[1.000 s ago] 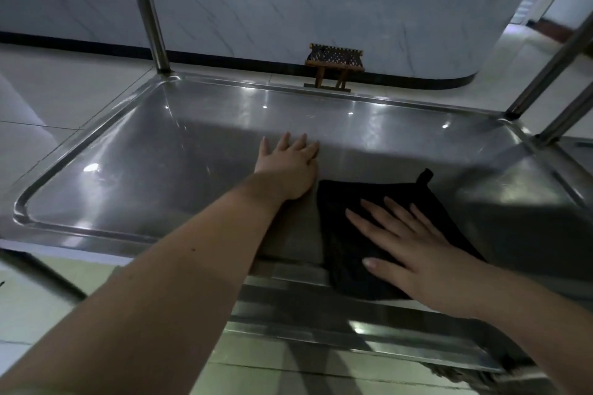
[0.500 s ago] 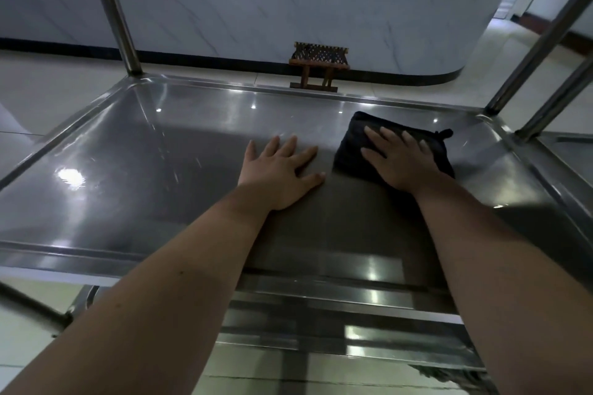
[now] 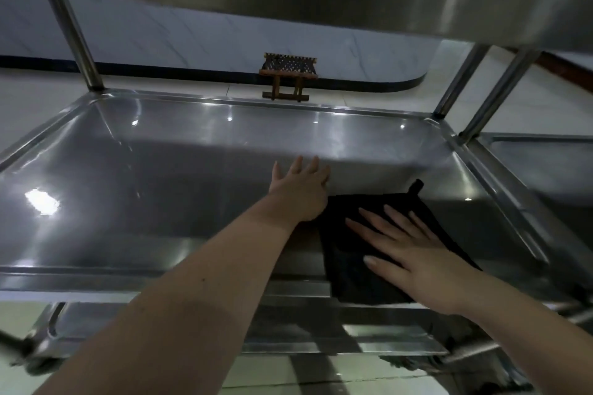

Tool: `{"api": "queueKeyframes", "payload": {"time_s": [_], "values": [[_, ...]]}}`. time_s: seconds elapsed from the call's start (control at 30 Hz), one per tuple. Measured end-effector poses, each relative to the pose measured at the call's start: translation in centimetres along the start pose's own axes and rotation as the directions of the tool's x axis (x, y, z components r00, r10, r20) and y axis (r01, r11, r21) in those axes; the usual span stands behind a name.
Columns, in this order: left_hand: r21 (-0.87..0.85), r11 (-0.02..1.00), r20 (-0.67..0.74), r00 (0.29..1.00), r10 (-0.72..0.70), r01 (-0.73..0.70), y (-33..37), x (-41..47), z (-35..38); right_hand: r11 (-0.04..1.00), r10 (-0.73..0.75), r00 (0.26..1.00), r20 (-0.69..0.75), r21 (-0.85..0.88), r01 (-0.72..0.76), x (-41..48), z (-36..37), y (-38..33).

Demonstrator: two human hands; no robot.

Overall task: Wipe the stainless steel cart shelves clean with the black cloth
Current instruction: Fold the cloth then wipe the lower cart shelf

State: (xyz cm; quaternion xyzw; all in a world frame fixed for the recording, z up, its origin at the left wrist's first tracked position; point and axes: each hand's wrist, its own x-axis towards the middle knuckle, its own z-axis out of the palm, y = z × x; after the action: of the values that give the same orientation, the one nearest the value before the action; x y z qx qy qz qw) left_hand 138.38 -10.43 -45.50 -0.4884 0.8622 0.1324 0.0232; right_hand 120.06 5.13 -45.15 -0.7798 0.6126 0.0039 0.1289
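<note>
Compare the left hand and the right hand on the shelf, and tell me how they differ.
The left hand rests on bare shelf; the right hand rests on the cloth. The left hand reaches farther back; the right hand lies nearer the front edge. The left hand's fingers lie close together; the right hand's are spread. Both are flat, palm down, with straight fingers.
</note>
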Motion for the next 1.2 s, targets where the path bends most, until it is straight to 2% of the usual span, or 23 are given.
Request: {"api": "queueKeyframes", "payload": {"time_s": [0.07, 0.17, 0.3, 0.4, 0.5, 0.67, 0.8, 0.9, 0.97, 1.03, 1.1, 1.17, 1.2], "values": [[-0.017, 0.999, -0.072, 0.997, -0.034, 0.033, 1.0, 0.1, 1.0, 0.998, 0.057, 0.998, -0.029, -0.020, -0.058, 2.5, -0.6, 2.1], [-0.007, 0.999, -0.168, 0.985, -0.046, 0.045, 0.6, 0.0, 1.9, 0.970, 0.234, 0.966, -0.111, -0.038, -0.239, 6.8, -1.8, 7.0], [0.029, 0.999, -0.141, 0.990, -0.026, 0.031, 0.6, 0.1, 2.2, 0.892, 0.444, 0.878, -0.178, -0.005, -0.452, 11.2, -3.1, 12.2], [0.049, 0.998, -0.137, 0.990, -0.026, 0.033, 0.6, 0.1, 2.5, 0.849, 0.521, 0.834, -0.181, 0.011, -0.528, 13.4, -3.9, 13.4], [0.045, 0.998, -0.155, 0.987, -0.043, 0.051, 0.4, 0.3, 2.6, 0.845, 0.528, 0.831, -0.178, 0.012, -0.535, 12.9, -3.7, 13.1], [0.035, 0.998, -0.161, 0.986, -0.050, 0.057, 0.5, 0.4, 2.5, 0.897, 0.436, 0.892, -0.116, -0.026, -0.441, 5.5, -2.2, 11.9], [0.014, 0.999, -0.156, 0.987, -0.036, 0.039, 0.5, 0.4, 2.5, 0.924, 0.381, 0.924, 0.044, -0.055, -0.378, -1.8, -0.8, 9.8], [0.016, 1.000, -0.161, 0.987, -0.024, 0.027, 0.7, 0.0, 2.0, 0.952, 0.305, 0.950, 0.064, 0.013, -0.306, -5.0, -0.9, 7.5], [0.108, 0.993, -0.230, 0.970, 0.077, -0.054, 1.4, -0.6, 1.4, 0.964, 0.251, 0.968, -0.003, 0.095, -0.250, -6.6, -1.4, 6.5], [0.166, 0.957, -0.271, 0.922, 0.278, -0.239, 3.0, -1.7, 0.9, 0.977, 0.209, 0.976, -0.062, 0.060, -0.205, -8.4, -1.4, 6.5], [0.018, 0.907, -0.231, 0.881, 0.412, -0.420, 5.7, -3.6, 1.2, 0.972, 0.226, 0.972, -0.069, -0.050, -0.230, -10.4, -0.8, 7.2], [-0.143, 0.845, -0.188, 0.853, 0.487, -0.515, 8.7, -5.8, 2.2, 0.953, 0.278, 0.957, -0.084, -0.102, -0.286, -11.9, 0.2, 7.7], [-0.165, 0.824, -0.163, 0.839, 0.519, -0.542, 10.0, -6.8, 2.8, 0.950, 0.276, 0.952, -0.132, -0.113, -0.291, -12.3, 0.7, 7.8]]}}
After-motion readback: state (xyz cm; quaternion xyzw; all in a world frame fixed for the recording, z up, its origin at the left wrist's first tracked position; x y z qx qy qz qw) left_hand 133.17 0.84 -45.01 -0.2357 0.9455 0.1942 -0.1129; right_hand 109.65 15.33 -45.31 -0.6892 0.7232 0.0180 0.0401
